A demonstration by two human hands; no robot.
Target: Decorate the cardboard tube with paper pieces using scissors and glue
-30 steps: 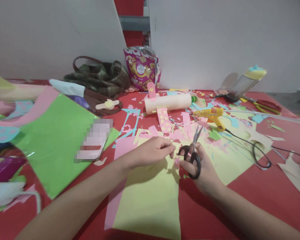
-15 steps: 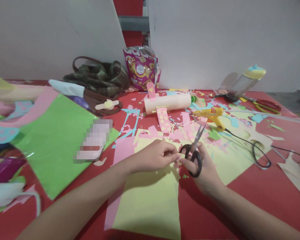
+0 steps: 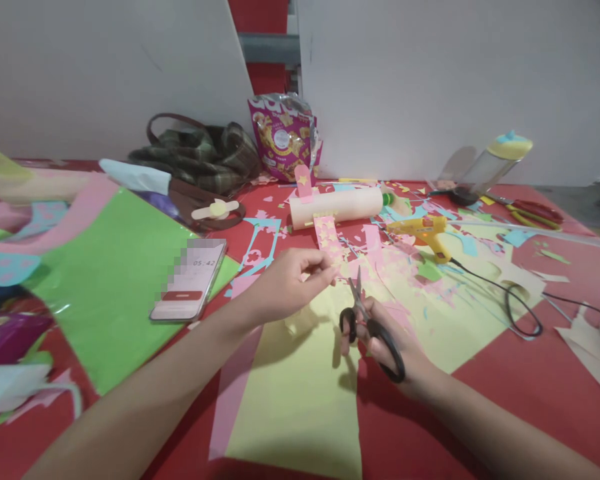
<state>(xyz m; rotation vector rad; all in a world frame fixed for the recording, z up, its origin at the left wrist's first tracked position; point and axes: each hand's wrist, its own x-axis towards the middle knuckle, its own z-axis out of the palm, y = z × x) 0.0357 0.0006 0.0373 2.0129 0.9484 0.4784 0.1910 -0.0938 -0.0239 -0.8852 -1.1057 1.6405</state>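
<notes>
Black-handled scissors (image 3: 375, 327) are in my right hand (image 3: 400, 347), fingers through the loops and blades pointing up and away, slightly apart. My left hand (image 3: 295, 283) is closed in a pinch just left of the blade tips; whatever is between its fingertips is too small to make out. Below both hands lies a yellow paper sheet (image 3: 300, 400) on top of a pink sheet (image 3: 229, 407). Beyond them rests a cream cardboard tube (image 3: 347, 205), with a pink star-patterned strip (image 3: 325, 233) at its near side and a green piece at its right end.
A yellow glue gun (image 3: 425, 231) with a black cord lies right of the tube among paper scraps. A phone (image 3: 195, 283) sits on a green sheet (image 3: 100, 287) at left. Behind stand a purple snack bag (image 3: 283, 137), a plaid bag (image 3: 200, 157) and a clear bottle (image 3: 495, 167).
My hands have moved apart: the left went up and to the left, while the right came down with the scissors. The blades now point more straight ahead.
</notes>
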